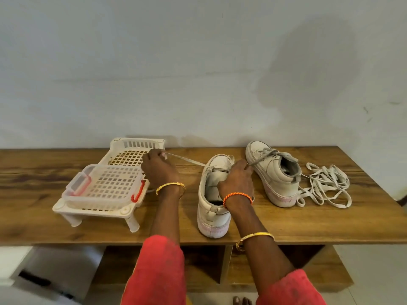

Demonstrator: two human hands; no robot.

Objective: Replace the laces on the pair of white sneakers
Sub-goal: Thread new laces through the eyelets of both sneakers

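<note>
White leather sneaker [212, 194], heel toward the person: left hand [159, 169] pinches its flat pale lace [187, 160] taut sideways; right hand [236, 180] grips the other end, probably to even tension.

I read this setting as a room in a home. A wood-grain bench [66, 172] with open cubbies [204, 263] beneath, of the kind used for storing shoes, stands against a plain painted wall [198, 62] marked by faint stains. On its left part sits a small white plastic household rack [114, 179] carrying a clear clip-lid container [103, 186]. A pale tiled floor [374, 271] lies below, and bare toes [242, 301] show at the near edge.
</note>
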